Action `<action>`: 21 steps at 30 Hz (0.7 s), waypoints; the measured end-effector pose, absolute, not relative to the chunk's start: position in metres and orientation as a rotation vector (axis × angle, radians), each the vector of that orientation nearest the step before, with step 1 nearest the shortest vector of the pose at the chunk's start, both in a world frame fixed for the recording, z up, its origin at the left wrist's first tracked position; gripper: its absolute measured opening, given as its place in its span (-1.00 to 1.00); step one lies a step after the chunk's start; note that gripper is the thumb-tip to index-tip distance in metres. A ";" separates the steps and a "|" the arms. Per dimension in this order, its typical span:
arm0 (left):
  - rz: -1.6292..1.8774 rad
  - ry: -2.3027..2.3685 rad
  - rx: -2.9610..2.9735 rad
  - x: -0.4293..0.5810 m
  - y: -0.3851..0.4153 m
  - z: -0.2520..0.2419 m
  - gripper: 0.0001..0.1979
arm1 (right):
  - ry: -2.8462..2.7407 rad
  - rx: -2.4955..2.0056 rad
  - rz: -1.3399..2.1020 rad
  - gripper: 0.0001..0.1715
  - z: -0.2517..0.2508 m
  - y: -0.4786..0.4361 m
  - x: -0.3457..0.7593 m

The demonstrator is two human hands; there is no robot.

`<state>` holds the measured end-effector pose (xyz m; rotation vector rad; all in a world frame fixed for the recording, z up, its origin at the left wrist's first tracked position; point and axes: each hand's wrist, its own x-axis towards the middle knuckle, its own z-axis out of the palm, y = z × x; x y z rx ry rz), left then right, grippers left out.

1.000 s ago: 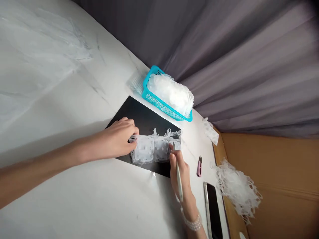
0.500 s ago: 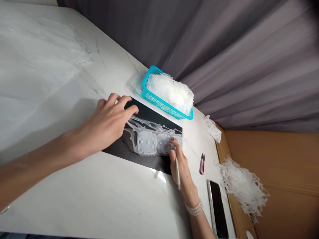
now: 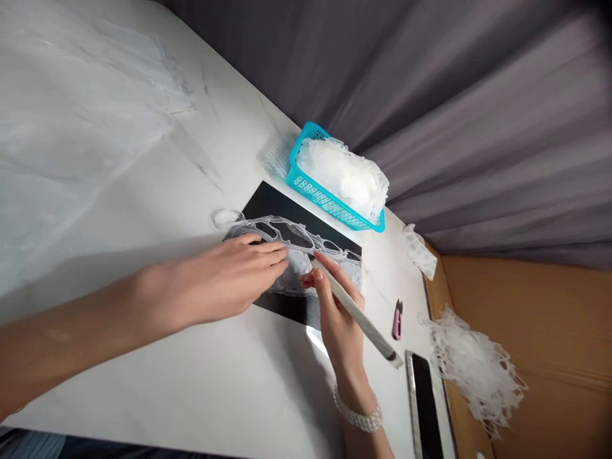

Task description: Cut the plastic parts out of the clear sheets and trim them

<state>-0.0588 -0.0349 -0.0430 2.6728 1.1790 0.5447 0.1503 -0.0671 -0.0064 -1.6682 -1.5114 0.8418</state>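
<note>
A translucent moulded sheet (image 3: pixel 295 275) with rounded square pads and looped strips along its far edge lies on a black mat (image 3: pixel 264 197). My left hand (image 3: pixel 239 274) rests over its left part, fingers stretched out and lying flat, covering some of the pads. In my right hand (image 3: pixel 342 319) is a slim pale stick-like tool (image 3: pixel 358 313), held between thumb and fingers. The tool's front end points down at the sheet's middle, close to my left fingertips, and its tip is hard to make out. Its back end slants toward the lower right.
A turquoise basket (image 3: pixel 313 190) heaped with translucent pieces stands behind the mat. On the right are pink thread snips (image 3: pixel 397 320), a phone (image 3: pixel 425 405) and a translucent patterned piece (image 3: pixel 419 252). Beyond the table edge hangs a tangle of clear scraps (image 3: pixel 478 370) by a cardboard box (image 3: pixel 540 325).
My left hand has come down from the mat's far left corner, flattening over the sheet. My right hand has shifted slightly left, and the tool has swung to slant rightward. The view has shifted.
</note>
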 end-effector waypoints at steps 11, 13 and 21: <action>0.469 1.235 2.778 -0.042 -0.037 -0.058 -0.51 | -1.514 -1.693 0.785 -0.54 -0.009 -0.068 0.187; 0.460 1.243 2.763 -0.042 -0.037 -0.058 -0.54 | -1.502 -1.680 0.822 -0.53 -0.011 -0.066 0.187; 0.492 1.218 2.781 -0.041 -0.030 -0.041 -0.64 | -1.774 -2.040 0.120 -0.57 -0.015 -0.078 0.209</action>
